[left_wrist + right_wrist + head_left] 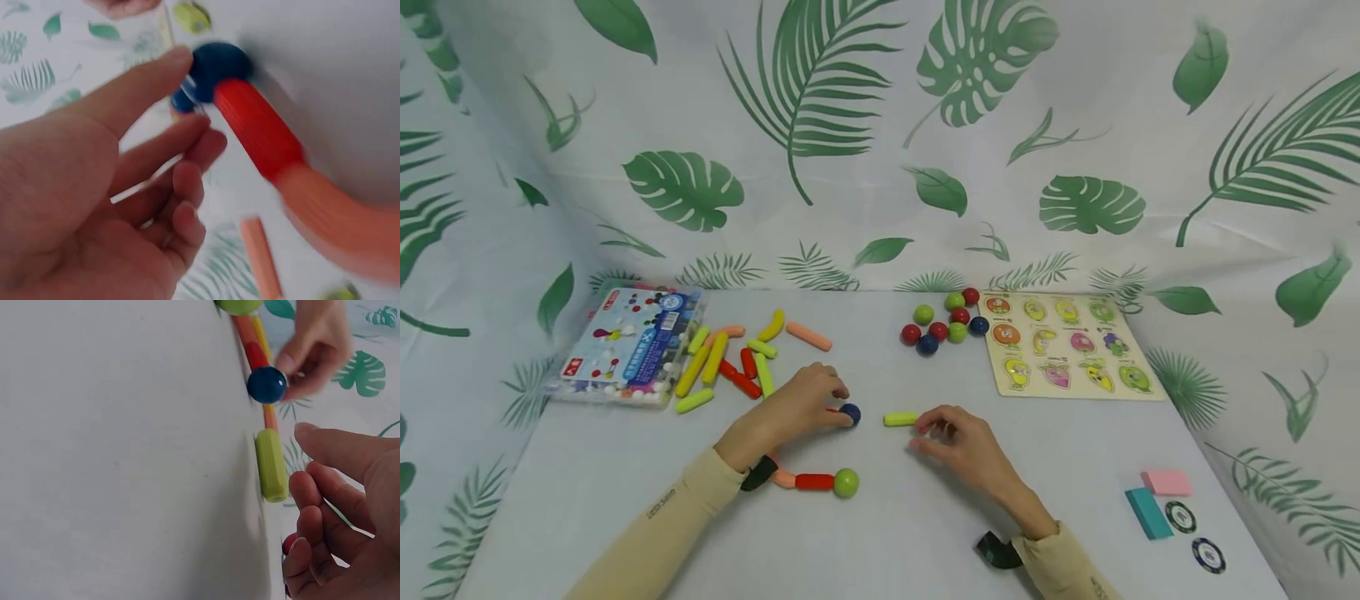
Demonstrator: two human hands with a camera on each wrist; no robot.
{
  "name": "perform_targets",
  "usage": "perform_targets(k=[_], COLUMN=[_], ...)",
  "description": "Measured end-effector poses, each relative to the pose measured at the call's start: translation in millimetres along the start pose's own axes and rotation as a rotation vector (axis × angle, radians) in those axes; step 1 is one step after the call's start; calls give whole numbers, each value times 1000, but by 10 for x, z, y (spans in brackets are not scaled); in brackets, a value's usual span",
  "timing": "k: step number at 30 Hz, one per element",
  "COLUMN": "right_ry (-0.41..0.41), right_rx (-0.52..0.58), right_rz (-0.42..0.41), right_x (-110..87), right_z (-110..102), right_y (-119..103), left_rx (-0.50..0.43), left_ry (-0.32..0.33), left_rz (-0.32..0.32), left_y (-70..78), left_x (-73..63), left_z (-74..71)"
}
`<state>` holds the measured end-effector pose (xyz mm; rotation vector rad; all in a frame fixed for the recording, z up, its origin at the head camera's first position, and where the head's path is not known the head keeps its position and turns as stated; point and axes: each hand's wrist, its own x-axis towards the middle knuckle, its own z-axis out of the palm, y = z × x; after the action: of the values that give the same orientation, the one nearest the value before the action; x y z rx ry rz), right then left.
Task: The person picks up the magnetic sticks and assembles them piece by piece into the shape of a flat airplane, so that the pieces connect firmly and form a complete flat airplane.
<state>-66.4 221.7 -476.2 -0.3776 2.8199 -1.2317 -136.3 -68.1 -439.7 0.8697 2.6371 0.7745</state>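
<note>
My left hand (pixel 801 403) is at a dark blue ball (pixel 219 65), thumb tip at its edge and the other fingers loosely bent. The ball meets a red stick (pixel 259 128), which joins a curved orange stick (pixel 347 215). Partly under my left wrist, a further orange curve (pixel 783 477) leads to a red stick (pixel 814 482) and a light green ball (pixel 846 482). My right hand (pixel 962 446) hovers beside a short yellow-green stick (pixel 270 465), its fingers loosely bent with a gap between thumb and fingers.
Loose coloured sticks (pixel 715 358) lie by a plastic box (pixel 625 346) at the left. Red, green and blue balls (pixel 938 331) cluster at the back beside a fruit picture board (pixel 1075 346). Pink (pixel 1167 482) and teal blocks (pixel 1148 513) and two round chips (pixel 1208 555) lie at right.
</note>
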Motion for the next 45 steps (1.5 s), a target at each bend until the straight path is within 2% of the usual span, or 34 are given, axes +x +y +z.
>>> perform_targets(k=[4, 8, 20, 25, 29, 34, 38, 42, 45], right_ry=[19, 31, -26, -53, -63, -114, -199, -291, -326], right_rx=[-9, -13, -42, -47, -46, -32, -9, 15, 35], right_rz=[-10, -7, -1, -20, -50, -98, -140, -138, -126], right_x=[52, 110, 272, 349, 483, 714, 867, 947, 981], right_z=[-10, -8, 68, 113, 174, 224, 203, 163, 160], right_y=[4, 9, 31, 56, 47, 23, 43, 55, 42], left_rx=[-39, -56, -92, -88, -90, -109, -113, -116, -115], left_ry=[-6, -1, 23, 23, 21, 20, 20, 14, 22], left_rz=[54, 75, 52, 46, 44, 44, 68, 63, 58], left_y=[-201, -306, -412, -430, -446, -450, -446, -448, -460], left_x=[-129, -187, -238, -256, -274, -282, -265, -258, -262], left_z=[-13, 20, 55, 52, 54, 65, 76, 76, 64])
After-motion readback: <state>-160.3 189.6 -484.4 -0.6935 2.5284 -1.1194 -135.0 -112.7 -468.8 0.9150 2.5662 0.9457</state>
